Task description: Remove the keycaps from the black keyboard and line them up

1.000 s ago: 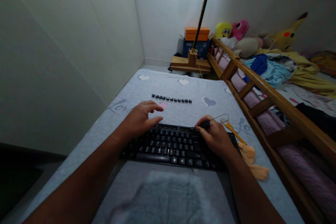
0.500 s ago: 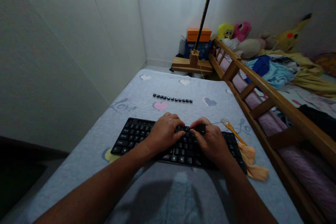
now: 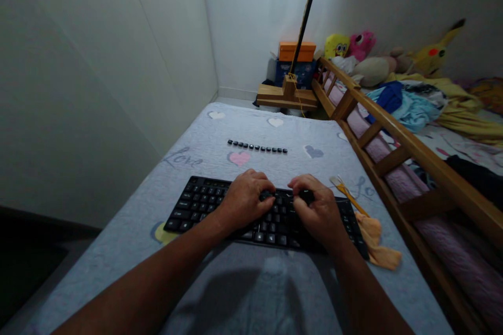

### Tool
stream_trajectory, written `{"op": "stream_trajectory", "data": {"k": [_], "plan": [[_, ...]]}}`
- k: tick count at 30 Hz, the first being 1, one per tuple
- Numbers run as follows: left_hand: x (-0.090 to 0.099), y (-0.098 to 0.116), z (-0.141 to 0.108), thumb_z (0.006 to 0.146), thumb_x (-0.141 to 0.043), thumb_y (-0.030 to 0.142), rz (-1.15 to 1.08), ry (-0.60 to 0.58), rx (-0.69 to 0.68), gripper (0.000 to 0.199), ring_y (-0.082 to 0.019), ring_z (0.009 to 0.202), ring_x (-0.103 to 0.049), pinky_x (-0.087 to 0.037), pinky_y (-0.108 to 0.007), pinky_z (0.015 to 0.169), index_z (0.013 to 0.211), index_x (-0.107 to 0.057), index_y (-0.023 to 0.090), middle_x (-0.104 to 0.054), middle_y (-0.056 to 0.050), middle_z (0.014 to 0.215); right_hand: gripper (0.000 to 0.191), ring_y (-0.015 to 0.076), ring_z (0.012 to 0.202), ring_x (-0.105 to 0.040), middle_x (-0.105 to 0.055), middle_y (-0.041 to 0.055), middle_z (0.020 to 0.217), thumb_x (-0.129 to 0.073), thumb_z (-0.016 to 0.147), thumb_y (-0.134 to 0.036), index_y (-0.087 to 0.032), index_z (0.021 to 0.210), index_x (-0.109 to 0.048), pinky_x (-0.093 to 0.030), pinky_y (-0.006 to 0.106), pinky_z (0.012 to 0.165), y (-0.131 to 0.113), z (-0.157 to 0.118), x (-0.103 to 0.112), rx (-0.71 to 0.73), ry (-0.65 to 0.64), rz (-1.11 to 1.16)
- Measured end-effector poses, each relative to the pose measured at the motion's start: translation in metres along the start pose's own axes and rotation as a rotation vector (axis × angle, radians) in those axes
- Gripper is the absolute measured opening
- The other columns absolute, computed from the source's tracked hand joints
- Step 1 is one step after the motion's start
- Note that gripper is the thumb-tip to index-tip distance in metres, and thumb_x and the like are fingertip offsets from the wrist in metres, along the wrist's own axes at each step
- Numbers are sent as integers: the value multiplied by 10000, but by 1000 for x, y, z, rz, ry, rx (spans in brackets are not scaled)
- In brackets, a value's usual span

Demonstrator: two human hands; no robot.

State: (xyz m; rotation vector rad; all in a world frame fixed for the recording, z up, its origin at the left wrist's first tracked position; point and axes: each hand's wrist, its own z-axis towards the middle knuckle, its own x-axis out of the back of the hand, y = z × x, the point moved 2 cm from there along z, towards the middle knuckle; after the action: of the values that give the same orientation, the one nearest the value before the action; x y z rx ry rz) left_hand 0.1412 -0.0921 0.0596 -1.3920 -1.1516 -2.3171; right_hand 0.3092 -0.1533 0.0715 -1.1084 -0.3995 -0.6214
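A black keyboard [image 3: 192, 204] lies across the cloth in front of me. My left hand [image 3: 245, 199] rests over its middle, thumb and fingers curled toward each other; anything between them is too small to name. Just to the right, my right hand [image 3: 316, 207] is curled over the keys, and a thin line runs from it toward the brush. What its fingers pinch cannot be made out. Beyond the keyboard, several small black keycaps [image 3: 257, 147] form a row. A yellow-handled brush [image 3: 353, 201] and an orange cloth [image 3: 379, 243] lie by the keyboard's right end.
The keyboard is on a heart-patterned cloth [image 3: 196, 133]. A wooden bed rail [image 3: 408, 154] runs along the right, with clothes and plush toys behind it. A stand with a wooden base [image 3: 283, 97] and an orange box [image 3: 296, 51] are at the back. White cabinet doors [image 3: 149, 63] rise on the left.
My hands have moved apart slightly: the right fingertips have shifted a little rightward, away from the left ones. More keys show between them.
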Motion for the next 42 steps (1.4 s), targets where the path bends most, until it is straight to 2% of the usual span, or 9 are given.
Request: {"op": "stream_trajectory", "data": {"k": [4,7,11,19,22,26,31,36,42], "plan": [[2,1,-1,775,-642,227,-21,22,5,120,-221,884,-567,-448,-367,822,873,-709,209,-688,-44,871,209,202,968,-573,-609,52,988,-437,711,-46,-205,654,-560,-444,343,875,3,-2,2,-31,-3,52],[3,1,-1,785,-642,229,-27,21,-5,113,-222,880,-567,-445,-372,822,875,-708,212,-687,-42,869,245,203,985,-560,-565,66,1024,-477,750,-68,-205,823,-666,-452,341,878,4,-1,-1,-26,-68,-5],[4,1,-2,792,-647,231,-32,22,-8,111,-223,876,-562,-442,-379,819,879,-712,208,-687,-48,873,245,194,941,-563,-547,62,995,-592,803,-168,-206,1035,-661,-469,329,854,3,0,-8,-26,-153,-56],[10,0,-1,772,-680,261,-37,32,-25,168,-229,922,-575,-451,-385,855,932,-699,217,-692,-52,925,154,166,821,-582,-589,28,850,-577,826,-155,-217,898,-698,-469,289,757,9,9,-6,-34,-166,-101],[31,-22,1,774,-667,305,-29,89,24,223,-235,974,-583,-442,-403,907,976,-687,213,-693,-65,988,136,173,806,-593,-615,31,844,-602,800,-180,-214,878,-708,-458,303,762,27,29,7,-69,-86,-181],[63,-84,-1,768,-627,398,-48,122,238,272,-226,854,-616,-470,-380,831,926,-711,193,-710,-62,934,135,174,783,-610,-670,28,829,-637,742,-166,-204,836,-725,-453,297,761,64,70,19,-192,-43,-291],[66,-155,-18,682,-680,484,-410,236,520,364,-201,754,-627,-490,-328,715,862,-720,170,-725,-61,858,141,151,694,-624,-704,24,754,-645,725,-151,-175,832,-735,-441,254,662,103,112,11,-321,-124,-359],[54,-171,-27,648,-708,482,-585,273,636,403,-153,619,-582,-460,-282,597,885,-711,156,-720,-62,806,171,131,638,-612,-709,20,716,-642,697,-112,-158,827,-743,-417,223,593,127,130,-5,-358,-163,-390],[54,-173,-25,656,-697,463,-509,370,609,335,-184,723,-613,-479,-299,704,798,-701,159,-707,-51,755,198,136,665,-618,-718,27,753,-640,697,-117,-160,854,-753,-413,222,606,137,135,-13,-360,-170,-423]]}}
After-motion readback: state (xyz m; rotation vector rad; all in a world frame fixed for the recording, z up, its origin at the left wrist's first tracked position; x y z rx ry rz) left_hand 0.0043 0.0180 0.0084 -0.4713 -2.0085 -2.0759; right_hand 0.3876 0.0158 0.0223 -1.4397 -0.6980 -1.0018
